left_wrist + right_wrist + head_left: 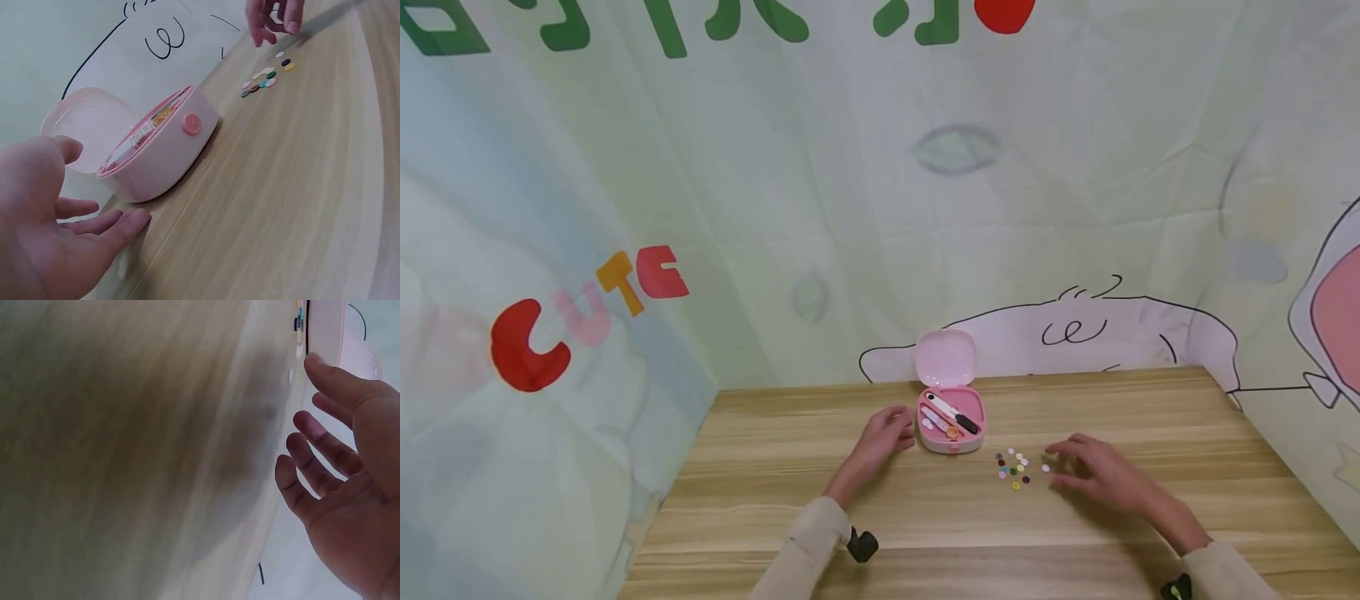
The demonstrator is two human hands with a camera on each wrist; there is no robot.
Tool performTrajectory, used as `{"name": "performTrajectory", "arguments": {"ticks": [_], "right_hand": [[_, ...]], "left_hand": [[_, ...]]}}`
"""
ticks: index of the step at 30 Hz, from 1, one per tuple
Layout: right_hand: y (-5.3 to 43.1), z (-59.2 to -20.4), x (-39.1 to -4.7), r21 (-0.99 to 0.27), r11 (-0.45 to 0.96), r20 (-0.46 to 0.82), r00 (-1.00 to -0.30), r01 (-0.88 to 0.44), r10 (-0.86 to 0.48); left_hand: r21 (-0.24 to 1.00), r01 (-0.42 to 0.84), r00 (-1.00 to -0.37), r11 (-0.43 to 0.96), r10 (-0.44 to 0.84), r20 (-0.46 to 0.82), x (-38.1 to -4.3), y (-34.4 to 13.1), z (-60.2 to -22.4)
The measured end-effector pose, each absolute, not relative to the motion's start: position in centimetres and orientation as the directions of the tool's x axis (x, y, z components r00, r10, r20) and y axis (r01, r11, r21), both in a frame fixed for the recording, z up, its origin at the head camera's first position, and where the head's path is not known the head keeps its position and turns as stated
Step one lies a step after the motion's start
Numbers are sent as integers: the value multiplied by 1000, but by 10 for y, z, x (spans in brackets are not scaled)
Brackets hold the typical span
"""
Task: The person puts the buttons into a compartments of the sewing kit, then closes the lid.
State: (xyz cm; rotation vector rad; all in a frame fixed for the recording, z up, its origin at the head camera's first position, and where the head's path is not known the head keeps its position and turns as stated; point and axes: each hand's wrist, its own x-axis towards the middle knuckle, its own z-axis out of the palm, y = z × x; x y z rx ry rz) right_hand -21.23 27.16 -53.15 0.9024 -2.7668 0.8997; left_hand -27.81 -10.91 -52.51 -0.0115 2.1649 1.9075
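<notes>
Right hand (1101,473): fingers relaxed and spread; we see nothing held.
White button (1046,468): on the desk (940,508), just left of the right hand, the nearer one; round, so no long axis guides us.
Other buttons (1013,472): scattered farther left, between right hand and pink sewing box (951,445).
Left hand (880,439): fingers loosely extended, empty, just left of the box.
</notes>
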Motion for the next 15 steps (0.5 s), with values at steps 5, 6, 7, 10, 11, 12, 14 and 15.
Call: {"name": "performTrajectory", "arguments": {"ticks": [5, 6, 7, 10, 11, 12, 14, 15], "right_hand": [[272, -538, -215, -559, 630, 233, -832, -539, -504], [272, -539, -215, -563, 629, 232, -833, -536, -502], [272, -540, -216, -567, 629, 226, -834, -532, -503], [271, -542, -217, -578, 627, 223, -840, -523, -495], [271, -543, -217, -577, 627, 225, -840, -523, -493], [270, -543, -218, -578, 627, 226, -841, -522, -492], [269, -545, -219, -580, 628, 229, -843, -519, -486], [269, -545, -219, -581, 628, 230, -845, -517, -483]], "left_hand": [[967, -215, -959, 133, 159, -235, -284, -106, -523], [967, -218, -957, 133, 165, -238, -285, -106, -522], [966, -221, -955, 137, 173, -243, -287, -106, -521], [962, -227, -945, 152, 206, -255, -291, -108, -520], [960, -228, -941, 163, 215, -260, -292, -108, -519], [958, -229, -938, 174, 224, -264, -294, -109, -519], [953, -232, -932, 193, 235, -275, -297, -110, -519], [951, -235, -929, 199, 240, -280, -298, -110, -519]]}}
